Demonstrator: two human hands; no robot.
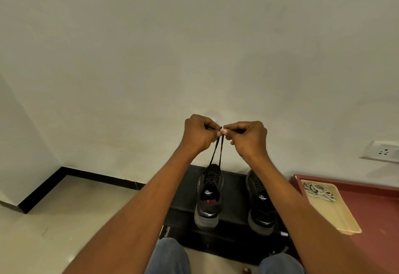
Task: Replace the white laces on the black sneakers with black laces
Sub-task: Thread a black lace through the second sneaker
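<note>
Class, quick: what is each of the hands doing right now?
Left hand: closed, pinching one end of the black lace.
Right hand: closed, pinching the other end of the black lace.

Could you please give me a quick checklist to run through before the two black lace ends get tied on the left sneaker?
1. Left hand grip on one black lace end: ok.
2. Right hand grip on the other end: ok.
3. Ends level: ok.
4. Left sneaker laced fully: cannot tell.
5. White laces set aside in tray: ok.
6. Right sneaker relaced: cannot tell.
</note>
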